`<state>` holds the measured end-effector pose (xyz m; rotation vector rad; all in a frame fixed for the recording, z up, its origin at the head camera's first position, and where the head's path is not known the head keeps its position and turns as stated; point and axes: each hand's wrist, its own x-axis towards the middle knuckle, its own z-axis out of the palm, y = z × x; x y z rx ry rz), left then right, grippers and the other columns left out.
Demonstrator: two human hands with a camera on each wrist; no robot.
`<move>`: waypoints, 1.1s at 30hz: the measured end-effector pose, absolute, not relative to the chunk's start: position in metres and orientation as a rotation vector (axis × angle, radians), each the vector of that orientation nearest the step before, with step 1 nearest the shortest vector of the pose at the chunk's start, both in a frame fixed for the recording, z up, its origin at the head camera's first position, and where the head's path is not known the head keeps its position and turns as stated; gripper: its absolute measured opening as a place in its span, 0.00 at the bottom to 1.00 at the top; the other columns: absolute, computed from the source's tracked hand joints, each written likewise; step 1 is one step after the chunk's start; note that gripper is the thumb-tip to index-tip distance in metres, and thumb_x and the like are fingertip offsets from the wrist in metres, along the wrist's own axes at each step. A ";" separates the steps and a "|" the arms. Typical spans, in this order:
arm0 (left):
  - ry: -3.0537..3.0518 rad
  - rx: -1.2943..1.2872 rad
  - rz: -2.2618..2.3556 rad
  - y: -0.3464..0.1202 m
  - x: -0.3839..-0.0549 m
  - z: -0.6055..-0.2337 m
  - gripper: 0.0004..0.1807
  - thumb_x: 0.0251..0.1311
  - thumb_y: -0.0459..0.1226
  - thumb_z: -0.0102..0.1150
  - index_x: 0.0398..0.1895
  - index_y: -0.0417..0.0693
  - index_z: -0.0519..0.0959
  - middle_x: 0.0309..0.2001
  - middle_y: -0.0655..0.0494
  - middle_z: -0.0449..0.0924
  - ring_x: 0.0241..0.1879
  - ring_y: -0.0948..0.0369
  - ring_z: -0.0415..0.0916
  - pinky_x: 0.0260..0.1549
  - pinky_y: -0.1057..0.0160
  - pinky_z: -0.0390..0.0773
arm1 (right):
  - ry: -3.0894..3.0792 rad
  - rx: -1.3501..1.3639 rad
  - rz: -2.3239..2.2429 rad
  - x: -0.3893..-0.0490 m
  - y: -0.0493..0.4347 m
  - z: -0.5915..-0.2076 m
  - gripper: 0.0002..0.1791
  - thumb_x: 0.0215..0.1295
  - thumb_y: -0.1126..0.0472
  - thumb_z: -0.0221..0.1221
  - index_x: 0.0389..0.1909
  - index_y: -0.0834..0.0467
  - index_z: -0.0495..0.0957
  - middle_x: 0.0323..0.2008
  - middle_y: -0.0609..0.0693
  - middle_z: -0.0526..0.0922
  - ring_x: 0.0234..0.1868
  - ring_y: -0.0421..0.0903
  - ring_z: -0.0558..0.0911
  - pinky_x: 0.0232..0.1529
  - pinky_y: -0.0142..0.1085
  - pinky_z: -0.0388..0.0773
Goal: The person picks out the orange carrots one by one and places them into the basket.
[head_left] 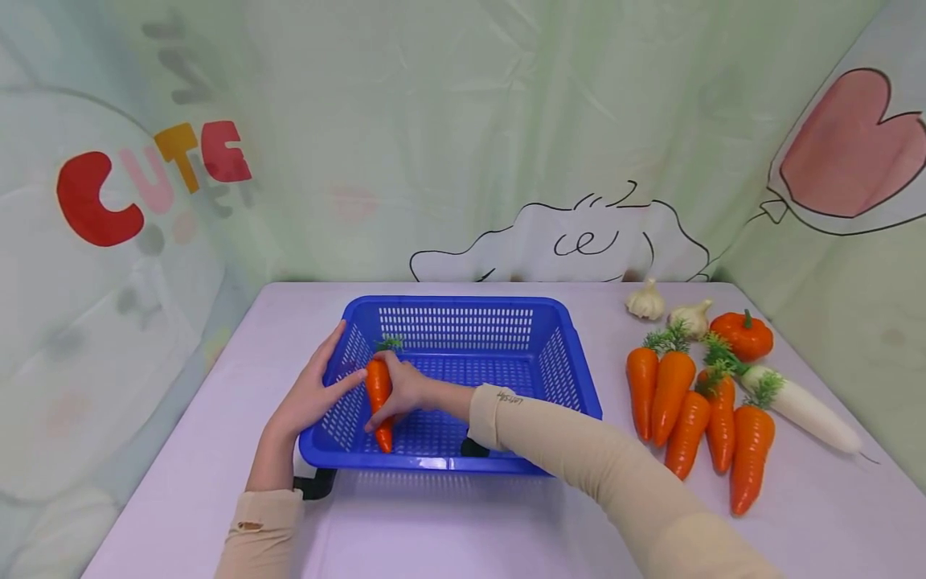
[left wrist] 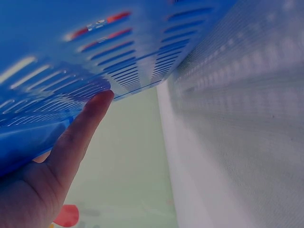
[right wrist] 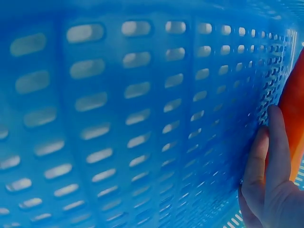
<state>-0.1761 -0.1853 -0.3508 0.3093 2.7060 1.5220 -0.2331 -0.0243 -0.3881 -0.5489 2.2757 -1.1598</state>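
A blue perforated plastic basket (head_left: 463,464) stands on the table. Inside it, near the left wall, my right hand (head_left: 405,386) grips an orange carrot (head_left: 379,386) with a green leafy top. The carrot lies lengthwise, its tip towards me. In the right wrist view, fingers (right wrist: 278,152) lie along the carrot (right wrist: 291,104), close to the perforated wall. My left hand (head_left: 307,400) holds the basket's left side, thumb over the rim and the other fingers outside. In the left wrist view, one finger (left wrist: 78,137) rests against the basket's outer wall (left wrist: 128,71).
On the table's right side lie several carrots (head_left: 673,398), a white radish (head_left: 803,408), a small orange pumpkin (head_left: 743,336) and two garlic bulbs (head_left: 646,301). A printed curtain (head_left: 376,145) hangs behind the table (head_left: 434,531).
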 end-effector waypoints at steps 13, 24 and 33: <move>2.703 0.310 1.531 -0.183 -0.175 -0.348 0.41 0.61 0.40 0.53 0.72 0.49 0.41 0.71 0.41 0.40 0.67 0.39 0.43 0.54 0.33 0.54 | 2.301 -0.532 -1.114 -0.236 -0.022 -0.383 0.52 0.41 0.61 0.73 0.65 0.52 0.52 0.51 0.60 0.61 0.46 0.54 0.72 0.26 0.36 0.81; 2.702 0.283 1.514 -0.184 -0.175 -0.351 0.42 0.60 0.41 0.53 0.72 0.49 0.41 0.71 0.40 0.40 0.66 0.37 0.44 0.51 0.32 0.58 | 2.325 -0.549 -1.151 -0.239 -0.012 -0.372 0.50 0.45 0.55 0.71 0.67 0.54 0.51 0.60 0.65 0.57 0.35 0.52 0.77 0.29 0.39 0.81; 2.728 0.296 1.498 -0.193 -0.190 -0.374 0.44 0.59 0.46 0.55 0.73 0.58 0.41 0.71 0.45 0.40 0.67 0.40 0.44 0.51 0.31 0.56 | 2.272 -0.623 -1.243 -0.239 0.002 -0.352 0.51 0.46 0.59 0.70 0.67 0.57 0.49 0.64 0.64 0.56 0.62 0.60 0.61 0.34 0.45 0.81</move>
